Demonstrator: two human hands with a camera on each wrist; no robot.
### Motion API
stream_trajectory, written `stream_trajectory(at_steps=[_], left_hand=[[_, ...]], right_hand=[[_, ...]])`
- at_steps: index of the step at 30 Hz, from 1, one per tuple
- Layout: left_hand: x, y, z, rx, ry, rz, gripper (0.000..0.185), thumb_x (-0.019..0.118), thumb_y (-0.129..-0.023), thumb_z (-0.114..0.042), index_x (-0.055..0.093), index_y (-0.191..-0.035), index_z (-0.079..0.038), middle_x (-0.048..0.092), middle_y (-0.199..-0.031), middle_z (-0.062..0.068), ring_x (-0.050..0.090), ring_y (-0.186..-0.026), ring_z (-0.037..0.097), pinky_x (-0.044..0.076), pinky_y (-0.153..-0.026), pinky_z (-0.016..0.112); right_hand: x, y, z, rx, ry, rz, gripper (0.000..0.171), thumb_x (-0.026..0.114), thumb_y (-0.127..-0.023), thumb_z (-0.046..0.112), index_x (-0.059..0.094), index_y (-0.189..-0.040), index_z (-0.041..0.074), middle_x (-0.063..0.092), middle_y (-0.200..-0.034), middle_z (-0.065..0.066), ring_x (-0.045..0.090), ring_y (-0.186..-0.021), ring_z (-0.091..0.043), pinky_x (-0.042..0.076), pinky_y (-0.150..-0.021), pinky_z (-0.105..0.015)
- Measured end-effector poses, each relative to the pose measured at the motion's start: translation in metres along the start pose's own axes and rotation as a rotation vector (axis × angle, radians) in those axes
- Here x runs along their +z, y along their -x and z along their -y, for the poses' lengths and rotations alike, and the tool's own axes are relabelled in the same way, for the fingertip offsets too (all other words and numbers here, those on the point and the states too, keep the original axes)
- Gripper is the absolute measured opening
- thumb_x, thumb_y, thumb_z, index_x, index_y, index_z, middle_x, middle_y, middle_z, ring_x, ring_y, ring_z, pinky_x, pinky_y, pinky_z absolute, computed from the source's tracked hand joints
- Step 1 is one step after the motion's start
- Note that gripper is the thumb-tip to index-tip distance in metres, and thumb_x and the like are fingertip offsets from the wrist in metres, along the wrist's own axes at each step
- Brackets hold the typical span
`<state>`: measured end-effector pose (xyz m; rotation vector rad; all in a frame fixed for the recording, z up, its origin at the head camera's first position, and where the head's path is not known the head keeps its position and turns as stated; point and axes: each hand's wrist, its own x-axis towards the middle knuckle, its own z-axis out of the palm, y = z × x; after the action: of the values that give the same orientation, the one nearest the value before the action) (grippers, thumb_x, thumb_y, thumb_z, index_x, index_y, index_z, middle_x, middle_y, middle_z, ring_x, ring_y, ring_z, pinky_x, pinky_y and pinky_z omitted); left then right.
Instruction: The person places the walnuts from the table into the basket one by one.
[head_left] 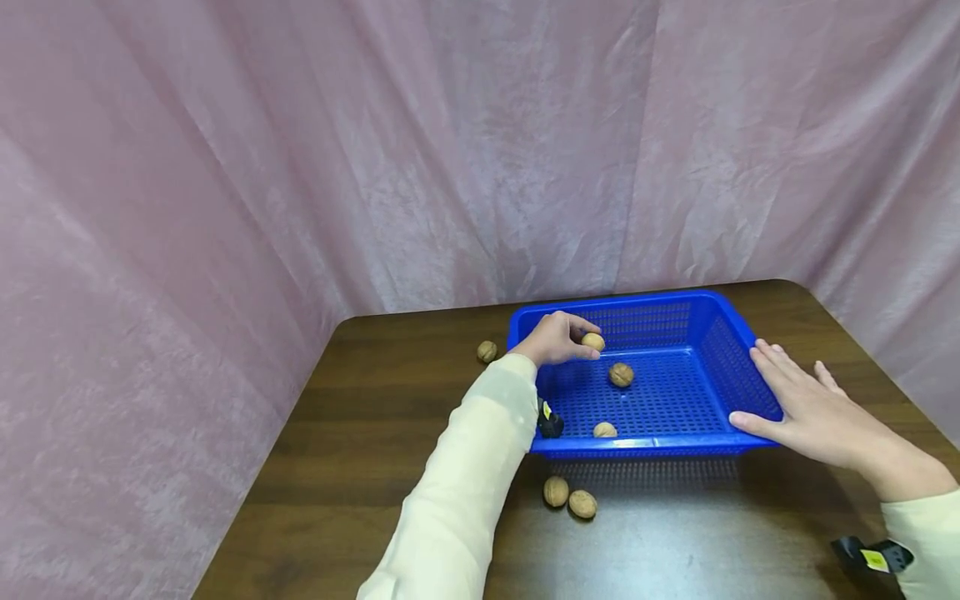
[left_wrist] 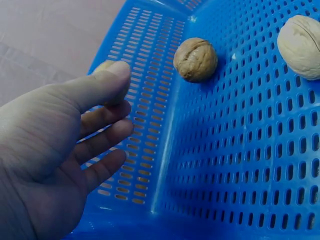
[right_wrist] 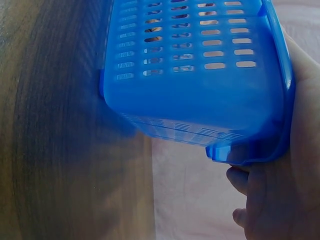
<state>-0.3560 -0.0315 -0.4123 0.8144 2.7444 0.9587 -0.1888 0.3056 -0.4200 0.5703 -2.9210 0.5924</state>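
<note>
Right fingers [head_left: 774,369] spread, touching basket rim [head_left: 697,442]; left fingers [head_left: 579,322] pinch walnut [head_left: 593,342].

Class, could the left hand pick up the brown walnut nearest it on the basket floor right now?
Probably yes: the left hand is close by, and nothing visible blocks its way to the brown walnut in the blue basket. It pinches another walnut, though, so it would likely have to release that first.

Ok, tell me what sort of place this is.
Probably an indoor, curtained-off spot set up for tabletop work; the wider room is hidden. Pink curtain hangs behind and beside a wooden table, which bears a basket and loose walnuts.
</note>
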Motion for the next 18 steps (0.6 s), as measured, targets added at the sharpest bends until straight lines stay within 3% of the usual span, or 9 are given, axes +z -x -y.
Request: stream_trajectory(at_steps=[8,18], left_hand=[[0.0071,-0.0007,0.0021,-0.022,-0.057,0.063,0.045,0.082,-0.078,-0.027,0.070,-0.119,-0.014,0.070,-0.092,-0.010,0.060,-0.083,0.001,0.046,-0.075,0.016],[0.0069,0.0002,-0.0012,-0.033,-0.046,0.051,0.039,0.083,-0.076,-0.024,0.073,-0.112,-0.012,0.071,-0.084,-0.009,0.063,-0.078,-0.001,0.046,-0.078,0.015]], right_hand=[[0.0012,0.0024,-0.0025,0.001,-0.005,-0.004,0.097,0.062,-0.090,0.048,0.007,-0.153,-0.002,0.002,-0.159,-0.021,-0.010,-0.145,-0.027,-0.023,-0.105,-0.056],[0.0007,0.0038,-0.0015,0.006,-0.013,0.000,0.097,0.062,-0.090,0.048,0.009,-0.152,-0.002,0.003,-0.159,-0.021,-0.008,-0.146,-0.028,-0.023,-0.105,-0.057]])
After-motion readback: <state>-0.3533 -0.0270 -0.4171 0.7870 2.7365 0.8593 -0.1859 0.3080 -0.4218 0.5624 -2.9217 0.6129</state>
